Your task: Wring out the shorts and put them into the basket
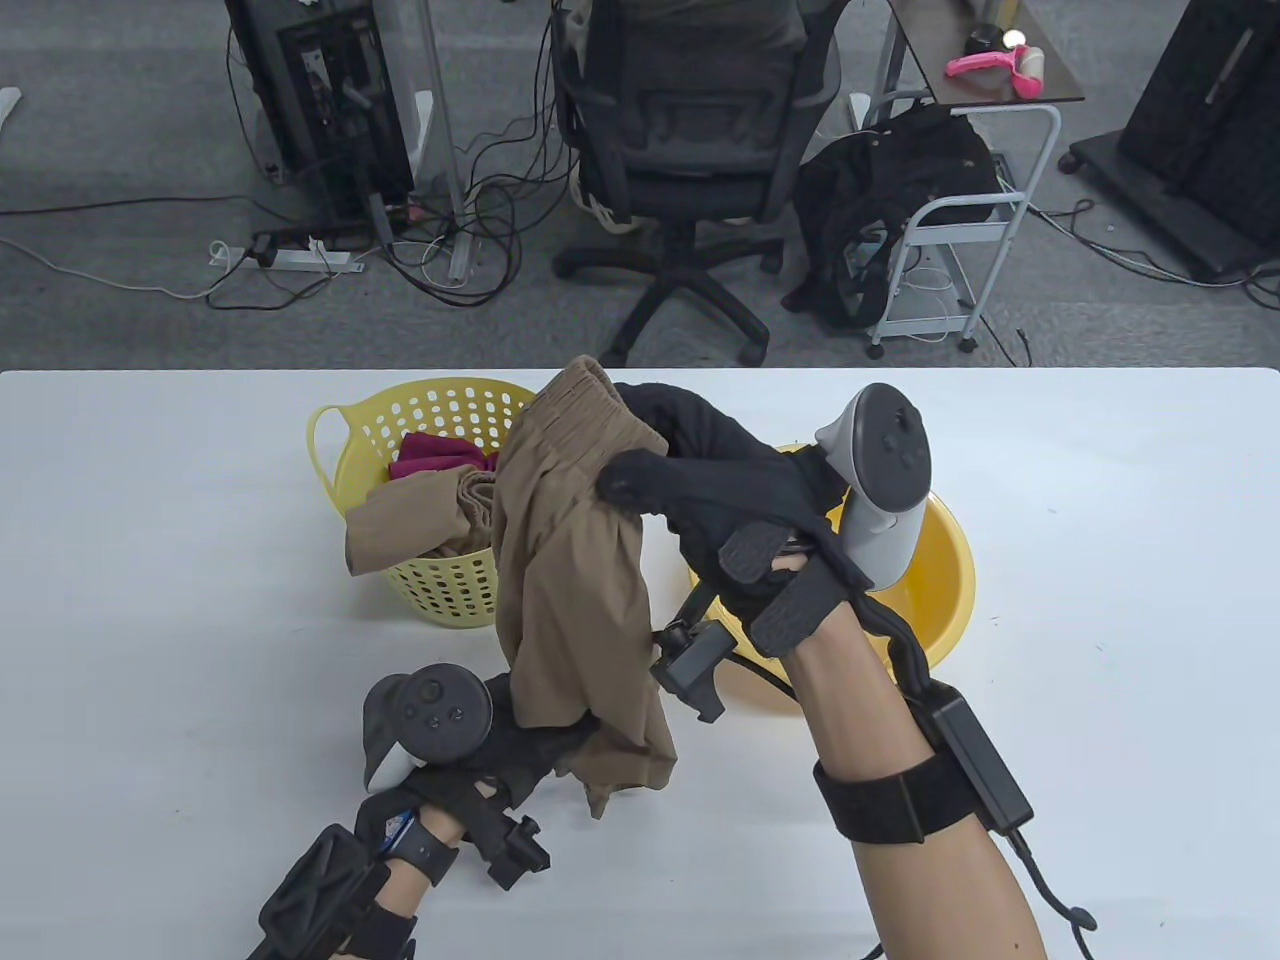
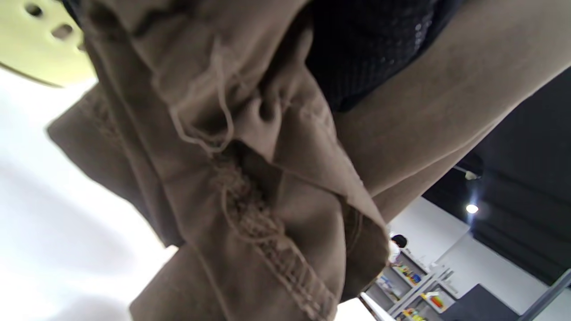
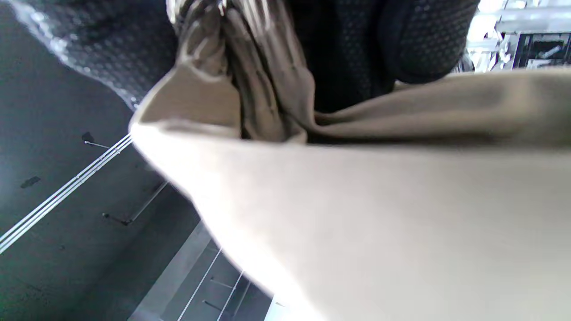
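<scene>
Tan shorts [image 1: 572,560] hang stretched between both hands above the table. My right hand [image 1: 665,455] pinches the elastic waistband at the top, in front of the yellow perforated basket [image 1: 440,590]. Lower down, my left hand [image 1: 545,740] grips the leg hems near the table's front. In the left wrist view the shorts [image 2: 267,178] fill the frame, with a drawstring showing. The right wrist view has the gathered waistband [image 3: 250,89] held between black gloved fingers [image 3: 424,40]. Another tan garment [image 1: 415,520] and a magenta cloth [image 1: 435,455] lie in the basket.
A yellow basin [image 1: 945,580] stands on the white table [image 1: 150,600] behind my right wrist. Past the table's far edge are an office chair [image 1: 690,150], a white trolley [image 1: 960,230] and floor cables.
</scene>
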### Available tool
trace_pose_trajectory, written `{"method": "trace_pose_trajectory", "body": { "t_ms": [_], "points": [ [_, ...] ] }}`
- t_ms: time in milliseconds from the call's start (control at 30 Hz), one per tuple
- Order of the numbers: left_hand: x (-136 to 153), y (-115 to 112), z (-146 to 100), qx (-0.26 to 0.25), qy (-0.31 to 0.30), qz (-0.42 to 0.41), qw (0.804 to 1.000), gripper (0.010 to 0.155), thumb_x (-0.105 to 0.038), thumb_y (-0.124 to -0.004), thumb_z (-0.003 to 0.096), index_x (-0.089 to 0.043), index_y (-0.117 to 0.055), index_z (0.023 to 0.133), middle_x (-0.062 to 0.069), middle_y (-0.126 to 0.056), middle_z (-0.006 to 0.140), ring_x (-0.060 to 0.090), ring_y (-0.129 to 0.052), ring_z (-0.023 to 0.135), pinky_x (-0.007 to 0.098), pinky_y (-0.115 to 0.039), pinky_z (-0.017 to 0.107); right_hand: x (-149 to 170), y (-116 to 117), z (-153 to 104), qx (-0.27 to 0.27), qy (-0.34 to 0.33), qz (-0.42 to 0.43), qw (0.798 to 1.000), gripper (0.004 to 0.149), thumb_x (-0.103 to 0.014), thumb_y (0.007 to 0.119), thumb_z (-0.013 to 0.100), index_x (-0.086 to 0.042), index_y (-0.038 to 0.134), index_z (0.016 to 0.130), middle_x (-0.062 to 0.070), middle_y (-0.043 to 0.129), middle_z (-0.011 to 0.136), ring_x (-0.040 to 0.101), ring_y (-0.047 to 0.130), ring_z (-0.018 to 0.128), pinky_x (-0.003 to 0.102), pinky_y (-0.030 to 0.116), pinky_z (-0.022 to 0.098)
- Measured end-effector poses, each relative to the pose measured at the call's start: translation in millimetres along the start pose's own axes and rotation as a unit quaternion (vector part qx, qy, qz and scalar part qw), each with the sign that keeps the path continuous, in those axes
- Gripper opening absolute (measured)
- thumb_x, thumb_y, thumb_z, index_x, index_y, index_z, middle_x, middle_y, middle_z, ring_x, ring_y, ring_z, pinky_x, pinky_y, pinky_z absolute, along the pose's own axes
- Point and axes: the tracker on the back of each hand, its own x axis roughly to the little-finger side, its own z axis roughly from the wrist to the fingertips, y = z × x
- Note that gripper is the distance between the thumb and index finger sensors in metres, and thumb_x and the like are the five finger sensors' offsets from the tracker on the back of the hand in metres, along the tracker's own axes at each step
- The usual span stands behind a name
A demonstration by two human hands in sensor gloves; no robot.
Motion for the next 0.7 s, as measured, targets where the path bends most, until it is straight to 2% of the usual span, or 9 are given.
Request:
{"method": "trace_pose_trajectory", "body": {
  "t_ms": [300,467,700],
  "points": [
    [1,12,-1,0.017,0.037,0.107,0.993,0.038,-0.028,-0.093,0.0510,-0.019,-0.083,0.086,0.007,-0.098,0.074,0.039,-0.102,0.071,0.071,-0.066,0.060,-1,-35,-18,0.046,0.020,-0.072,0.996,0.064,-0.050,0.086,0.054,-0.006,0.066,0.096,0.013,0.084,0.084,0.040,0.089,0.072,0.052,0.077,0.057],
    [2,21,0,0.052,0.049,0.119,0.990,0.037,-0.027,-0.094,0.0507,-0.018,-0.084,0.086,0.009,-0.098,0.073,0.040,-0.101,0.071,0.070,-0.067,0.059,1,-53,-27,0.074,0.034,-0.097,0.992,0.064,-0.049,0.086,0.054,-0.006,0.065,0.096,0.014,0.084,0.084,0.040,0.089,0.072,0.053,0.077,0.057],
    [1,37,1,0.093,0.063,0.183,0.977,0.038,-0.028,-0.095,0.0497,-0.018,-0.085,0.085,0.008,-0.098,0.072,0.040,-0.102,0.069,0.070,-0.068,0.058,7,-71,-38,0.107,0.048,-0.158,0.980,0.065,-0.049,0.087,0.053,-0.005,0.066,0.096,0.014,0.084,0.084,0.040,0.089,0.072,0.053,0.077,0.057]
  ]
}}
